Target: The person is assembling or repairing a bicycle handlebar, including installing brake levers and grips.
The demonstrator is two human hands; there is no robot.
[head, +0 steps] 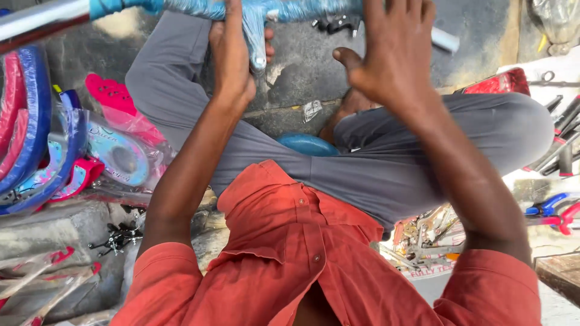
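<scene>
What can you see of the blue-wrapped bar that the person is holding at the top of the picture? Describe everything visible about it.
The blue-wrapped bar runs across the top edge, covered in crinkled, shiny blue plastic film. To the left the wrap ends and bare white-and-silver tube slopes down and away. A short wrapped branch hangs down from it, ending in a pale round tip. The left hand grips it at this branch; the right hand reaches up to the bar, fingers cut off by the frame. It is held above the person's grey-trousered knees.
</scene>
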